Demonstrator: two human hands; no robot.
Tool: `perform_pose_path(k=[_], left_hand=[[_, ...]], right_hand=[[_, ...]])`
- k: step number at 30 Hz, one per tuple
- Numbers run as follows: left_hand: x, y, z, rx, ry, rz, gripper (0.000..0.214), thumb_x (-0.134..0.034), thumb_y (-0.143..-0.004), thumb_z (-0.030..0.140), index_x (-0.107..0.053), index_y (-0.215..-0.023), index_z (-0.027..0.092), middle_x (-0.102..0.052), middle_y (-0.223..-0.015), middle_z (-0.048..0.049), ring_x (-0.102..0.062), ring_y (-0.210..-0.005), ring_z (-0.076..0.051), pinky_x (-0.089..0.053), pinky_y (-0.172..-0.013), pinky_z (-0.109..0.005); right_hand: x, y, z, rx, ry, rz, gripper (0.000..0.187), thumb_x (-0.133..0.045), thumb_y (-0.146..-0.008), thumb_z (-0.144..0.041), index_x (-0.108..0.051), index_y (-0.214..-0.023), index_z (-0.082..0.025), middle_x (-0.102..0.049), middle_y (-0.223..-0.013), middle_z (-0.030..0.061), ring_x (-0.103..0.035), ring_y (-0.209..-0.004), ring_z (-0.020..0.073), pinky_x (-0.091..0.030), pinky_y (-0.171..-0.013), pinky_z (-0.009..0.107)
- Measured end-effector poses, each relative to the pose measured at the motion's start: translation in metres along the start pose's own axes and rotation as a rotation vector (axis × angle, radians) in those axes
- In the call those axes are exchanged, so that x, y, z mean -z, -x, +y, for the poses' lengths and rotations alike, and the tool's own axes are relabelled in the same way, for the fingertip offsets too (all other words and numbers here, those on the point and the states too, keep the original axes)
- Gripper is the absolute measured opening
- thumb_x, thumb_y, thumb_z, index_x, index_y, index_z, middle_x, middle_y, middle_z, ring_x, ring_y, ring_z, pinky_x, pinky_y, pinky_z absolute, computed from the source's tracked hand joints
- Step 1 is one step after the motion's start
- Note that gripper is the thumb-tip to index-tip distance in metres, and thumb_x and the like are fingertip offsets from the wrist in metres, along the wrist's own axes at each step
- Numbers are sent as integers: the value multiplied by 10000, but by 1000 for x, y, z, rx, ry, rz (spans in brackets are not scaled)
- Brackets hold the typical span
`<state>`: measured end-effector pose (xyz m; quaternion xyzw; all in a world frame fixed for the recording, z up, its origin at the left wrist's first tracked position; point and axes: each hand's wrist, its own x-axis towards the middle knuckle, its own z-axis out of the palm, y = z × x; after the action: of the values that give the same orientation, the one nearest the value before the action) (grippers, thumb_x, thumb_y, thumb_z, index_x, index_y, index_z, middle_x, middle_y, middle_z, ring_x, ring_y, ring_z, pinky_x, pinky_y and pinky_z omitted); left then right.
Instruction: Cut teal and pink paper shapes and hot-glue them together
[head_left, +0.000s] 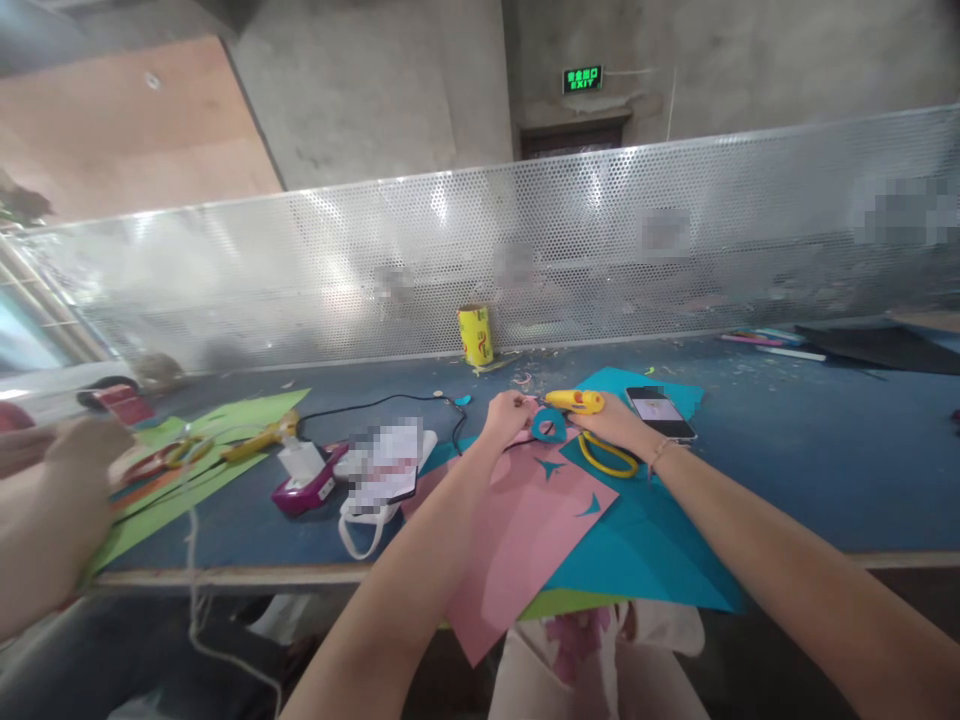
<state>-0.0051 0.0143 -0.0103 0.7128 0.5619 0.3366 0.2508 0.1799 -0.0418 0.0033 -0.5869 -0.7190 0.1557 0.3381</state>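
Note:
My left hand [504,415] is closed in a pinch on a small teal paper cut-out [550,425] lying on a pink sheet [525,530]. My right hand [611,420] is wrapped round a yellow glue gun [576,401] whose tip points left toward the cut-out. Yellow-handled scissors [606,455] lie just under my right hand on a teal sheet [645,540]. A phone [660,412] rests to the right of that hand.
A yellow can [475,335] stands by the perforated metal screen [525,250]. A purple device [306,485], a white item and black cable lie left. Another person's hands [52,500] work over green paper [217,440] with scissors. Pens [765,345] lie far right.

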Motion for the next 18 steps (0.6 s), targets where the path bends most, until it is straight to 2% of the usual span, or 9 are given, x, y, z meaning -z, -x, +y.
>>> perform_pose_path(k=[4, 10, 15, 18], left_hand=[[3, 4, 4, -8, -54, 6, 168, -465, -805, 199, -605, -733, 142, -640, -578, -31, -636, -587, -125, -468, -624, -198], [5, 7, 7, -17, -110, 2, 189, -468, -806, 228, -626, -754, 138, -672, -637, -53, -648, -626, -139, -466, -631, -201], [5, 6, 5, -17, -127, -2, 178, -478, -796, 222, -628, -750, 139, -683, -665, -58, -649, -638, -136, -458, -620, -192], [5, 5, 5, -29, -128, 1, 175, -476, -792, 211, -632, -759, 139, -687, -673, -59, -650, -651, -135, -454, -620, -189]], right_hand=[[1, -1, -1, -44, 9, -23, 189, -594, -687, -280, -684, -786, -146, -683, -749, 62, -617, -716, 194, -410, -575, 240], [-1, 0, 1, -64, -15, -54, 192, -595, -690, -285, -679, -793, -147, -660, -683, 39, -588, -633, 165, -390, -529, 231], [-3, -3, 5, -37, -54, -79, 320, -592, -695, -264, -690, -984, -168, -691, -800, 39, -602, -686, 174, -424, -597, 243], [-3, -3, 5, -31, -54, -84, 353, -596, -692, -259, -690, -1019, -166, -697, -834, 47, -612, -715, 184, -430, -621, 246]])
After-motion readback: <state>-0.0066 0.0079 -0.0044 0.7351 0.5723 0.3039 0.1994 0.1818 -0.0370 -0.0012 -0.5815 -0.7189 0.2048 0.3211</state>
